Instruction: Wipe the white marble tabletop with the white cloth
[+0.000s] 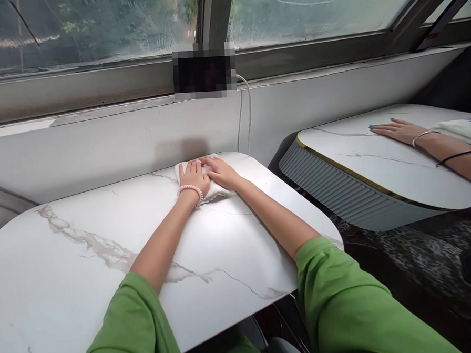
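Note:
A folded white cloth [219, 192] lies on the white marbled table [231, 250], close to its far edge by the wall. My left hand [195, 177], with a pink coiled band at the wrist, rests flat on the cloth with its fingers spread. Beside it, my right hand [221, 173] lies on the cloth's right part, fingers apart and pointing left toward the left hand. Both palms face down, and neither hand's fingers wrap around the cloth.
At the right, another person's hand [405, 132] rests on a second marbled table [361, 164] with a ribbed side, near a white cloth [460, 131]. A white cable [250, 107] hangs down the wall below the windows. Dark chair parts show beneath the near table.

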### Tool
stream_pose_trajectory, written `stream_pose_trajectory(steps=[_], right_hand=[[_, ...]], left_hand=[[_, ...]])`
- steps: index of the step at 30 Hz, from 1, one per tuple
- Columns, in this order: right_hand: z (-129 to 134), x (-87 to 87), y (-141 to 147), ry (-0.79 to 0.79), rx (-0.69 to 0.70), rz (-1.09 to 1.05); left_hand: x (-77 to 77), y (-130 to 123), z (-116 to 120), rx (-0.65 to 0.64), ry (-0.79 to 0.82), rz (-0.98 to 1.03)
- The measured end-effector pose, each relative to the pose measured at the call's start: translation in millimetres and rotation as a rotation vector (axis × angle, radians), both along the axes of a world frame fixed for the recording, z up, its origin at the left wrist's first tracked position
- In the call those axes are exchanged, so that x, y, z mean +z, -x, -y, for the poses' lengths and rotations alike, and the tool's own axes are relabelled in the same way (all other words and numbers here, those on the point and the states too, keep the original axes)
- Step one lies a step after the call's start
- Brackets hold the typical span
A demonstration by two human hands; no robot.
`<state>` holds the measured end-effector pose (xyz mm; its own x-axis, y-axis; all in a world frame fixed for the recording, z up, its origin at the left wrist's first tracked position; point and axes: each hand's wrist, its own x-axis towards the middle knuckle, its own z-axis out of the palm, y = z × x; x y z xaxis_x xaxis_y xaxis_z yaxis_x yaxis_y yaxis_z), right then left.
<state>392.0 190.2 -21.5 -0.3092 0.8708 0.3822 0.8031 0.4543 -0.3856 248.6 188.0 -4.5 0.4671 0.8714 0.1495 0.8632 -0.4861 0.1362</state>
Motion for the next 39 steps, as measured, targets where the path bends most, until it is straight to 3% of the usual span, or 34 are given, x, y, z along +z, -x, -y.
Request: stream_pose_trajectory(steps=[4, 16, 21, 31, 35, 39], right_hand=[[38.2, -4.3, 5.0, 0.015, 0.013, -0.01], [202.3, 0.7, 22.7, 0.03, -0.06, 0.046], [239.0, 4.4, 34.5, 0.051, -0.082, 0.047], [211.7, 4.9, 42.6, 0.068, -0.061, 0.01], [178.3, 4.1, 51.2, 0.063, -0.046, -0.004], [122.5, 1.7, 64.2, 0.035, -0.056, -0.013]], left_hand=[[-0.5, 8.5, 37.2, -0.013, 0.005, -0.014], [5.9, 32.5, 170.9, -0.252, 0.032, -0.084], [5.7, 43.9, 201.9, -0.317, 0.049, -0.063], [6.8, 51.1, 186.1, -0.262, 0.087, -0.054], [5.0, 59.5, 154.1, -0.214, 0.075, -0.042], [3.6, 71.4, 100.3, -0.189, 0.053, -0.031]])
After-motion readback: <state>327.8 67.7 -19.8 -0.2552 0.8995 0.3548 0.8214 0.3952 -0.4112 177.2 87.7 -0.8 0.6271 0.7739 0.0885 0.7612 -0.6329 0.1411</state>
